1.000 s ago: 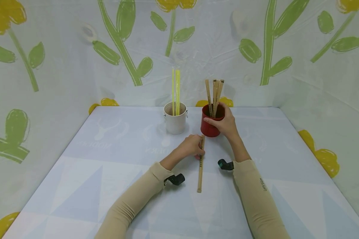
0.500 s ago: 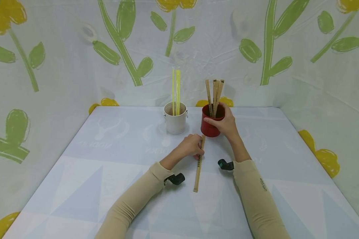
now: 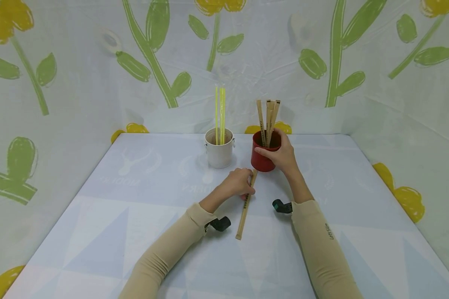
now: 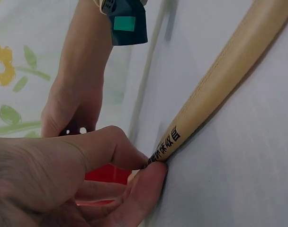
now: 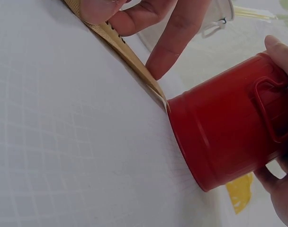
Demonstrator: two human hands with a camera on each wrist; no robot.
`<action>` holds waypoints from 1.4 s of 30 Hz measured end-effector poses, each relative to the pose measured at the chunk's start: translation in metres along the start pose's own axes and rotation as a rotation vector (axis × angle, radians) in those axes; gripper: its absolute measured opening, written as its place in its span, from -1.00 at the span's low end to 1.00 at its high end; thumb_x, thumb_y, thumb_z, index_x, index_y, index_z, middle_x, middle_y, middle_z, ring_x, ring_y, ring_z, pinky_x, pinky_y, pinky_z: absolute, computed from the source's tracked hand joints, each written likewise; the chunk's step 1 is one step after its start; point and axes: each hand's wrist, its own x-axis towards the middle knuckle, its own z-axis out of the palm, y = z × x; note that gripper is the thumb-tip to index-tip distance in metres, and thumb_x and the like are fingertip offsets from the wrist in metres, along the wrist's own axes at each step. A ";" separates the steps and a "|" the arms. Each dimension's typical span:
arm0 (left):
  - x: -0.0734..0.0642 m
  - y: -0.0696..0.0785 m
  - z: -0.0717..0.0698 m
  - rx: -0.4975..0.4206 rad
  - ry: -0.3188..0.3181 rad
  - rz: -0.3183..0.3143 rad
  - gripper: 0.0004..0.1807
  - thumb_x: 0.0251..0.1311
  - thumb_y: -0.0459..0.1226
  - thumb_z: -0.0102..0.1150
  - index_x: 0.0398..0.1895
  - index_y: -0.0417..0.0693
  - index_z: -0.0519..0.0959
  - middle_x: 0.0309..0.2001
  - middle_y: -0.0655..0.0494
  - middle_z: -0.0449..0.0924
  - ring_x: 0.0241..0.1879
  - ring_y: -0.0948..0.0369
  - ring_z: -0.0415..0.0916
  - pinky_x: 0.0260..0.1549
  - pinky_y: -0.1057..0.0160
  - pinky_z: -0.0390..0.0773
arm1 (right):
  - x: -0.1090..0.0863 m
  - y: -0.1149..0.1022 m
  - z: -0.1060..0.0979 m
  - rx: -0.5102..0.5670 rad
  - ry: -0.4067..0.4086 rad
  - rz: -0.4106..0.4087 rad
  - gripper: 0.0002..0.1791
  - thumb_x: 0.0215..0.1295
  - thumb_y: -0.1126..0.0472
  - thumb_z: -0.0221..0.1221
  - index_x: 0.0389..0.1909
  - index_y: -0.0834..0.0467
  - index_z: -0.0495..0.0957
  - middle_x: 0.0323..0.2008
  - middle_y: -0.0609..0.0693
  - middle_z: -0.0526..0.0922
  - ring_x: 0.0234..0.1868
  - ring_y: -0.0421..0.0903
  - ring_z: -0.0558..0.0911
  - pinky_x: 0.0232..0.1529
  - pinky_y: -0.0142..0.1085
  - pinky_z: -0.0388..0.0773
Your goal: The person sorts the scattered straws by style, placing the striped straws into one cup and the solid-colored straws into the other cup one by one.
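Note:
My left hand (image 3: 238, 182) pinches a paper-wrapped straw (image 3: 242, 222) between thumb and fingers, low over the table. Dark print runs along its brown wrapper, close to my fingertips (image 4: 156, 177) in the left wrist view. The straw's far end reaches the foot of a small red bucket (image 5: 220, 127), as the right wrist view shows. Around that bucket's rim, my right hand (image 3: 283, 154) holds on with the thumb at the front and fingers behind. Several similar wrapped straws (image 3: 270, 116) stand upright inside, leaning apart.
A white bucket (image 3: 219, 155) with small side handles stands left of the red one, holding several yellow sticks (image 3: 222, 112). Both are near the back edge of the pale patterned table (image 3: 134, 232). A flower-print curtain (image 3: 254, 62) surrounds the table behind and at the sides.
The near end of the pinched straw has swung to the left, while its far end stays by the red bucket. Both hands and the two buckets have hardly moved.

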 end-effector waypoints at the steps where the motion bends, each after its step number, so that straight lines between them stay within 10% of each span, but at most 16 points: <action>1: 0.001 -0.001 0.000 0.002 0.002 -0.001 -0.42 0.13 -0.28 0.38 0.24 -0.14 0.47 -0.38 0.01 0.60 -0.65 0.25 0.62 -0.59 0.42 0.60 | 0.000 0.000 0.000 0.002 -0.001 -0.001 0.04 -0.03 -0.17 0.46 0.44 -0.03 0.15 0.32 0.04 0.38 0.31 0.01 0.38 0.30 0.07 0.42; 42: -0.007 -0.001 -0.011 0.012 0.027 0.103 -0.65 0.12 -0.24 0.38 -0.02 -0.08 0.60 -0.30 0.09 0.62 -0.58 0.25 0.61 -0.59 0.39 0.61 | 0.001 0.001 0.000 0.002 0.007 -0.002 0.01 -0.01 -0.16 0.46 0.43 -0.03 0.17 0.31 0.04 0.39 0.29 0.01 0.40 0.31 0.04 0.42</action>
